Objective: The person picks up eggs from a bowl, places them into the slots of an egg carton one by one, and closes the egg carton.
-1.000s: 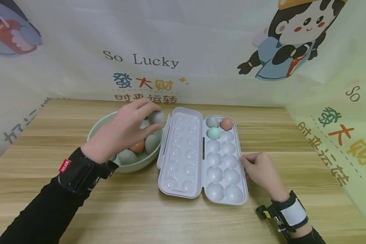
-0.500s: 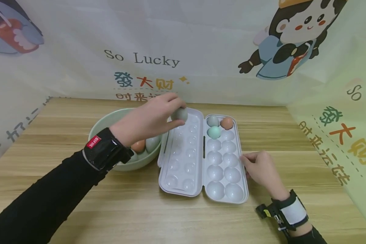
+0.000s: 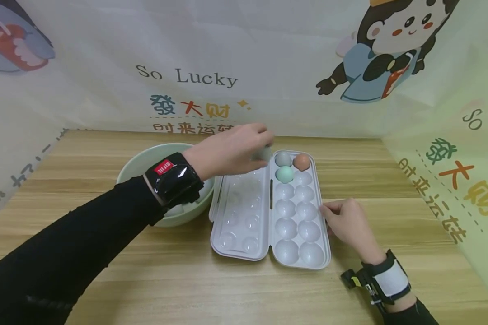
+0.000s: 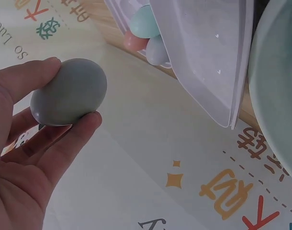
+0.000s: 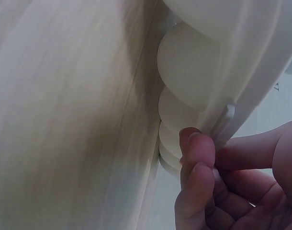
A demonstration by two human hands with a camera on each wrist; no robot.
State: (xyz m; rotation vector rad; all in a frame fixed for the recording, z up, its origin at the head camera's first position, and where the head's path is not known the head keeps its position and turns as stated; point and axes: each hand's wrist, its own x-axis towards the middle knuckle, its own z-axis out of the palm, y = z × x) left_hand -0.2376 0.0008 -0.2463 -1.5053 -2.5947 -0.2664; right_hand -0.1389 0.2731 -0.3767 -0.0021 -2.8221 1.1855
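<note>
My left hand [image 3: 236, 149] pinches a grey-green egg [image 4: 69, 91] between thumb and fingertips, above the far end of the open lid of a white egg carton [image 3: 240, 243]. In the carton's far cups sit a greyish egg [image 3: 283, 158], a brown egg [image 3: 302, 161] and a mint-green egg [image 3: 285, 174]; the cups nearer me hold nothing. At the carton's right edge, my right hand [image 3: 347, 225] pinches the rim between thumb and fingers, as the right wrist view shows. Left of the carton, a pale green bowl [image 3: 134, 164] is partly covered by my left forearm, which hides most of its contents.
The carton and bowl stand side by side on a wood-grain table [image 3: 187, 289]. A printed backdrop sheet [image 3: 288, 67] rises behind the table's far edge and along its sides. Both wrists wear black straps with cameras.
My left hand has carried the grey-green egg rightward from over the bowl to above the carton's lid. My right hand stays at the carton's edge.
</note>
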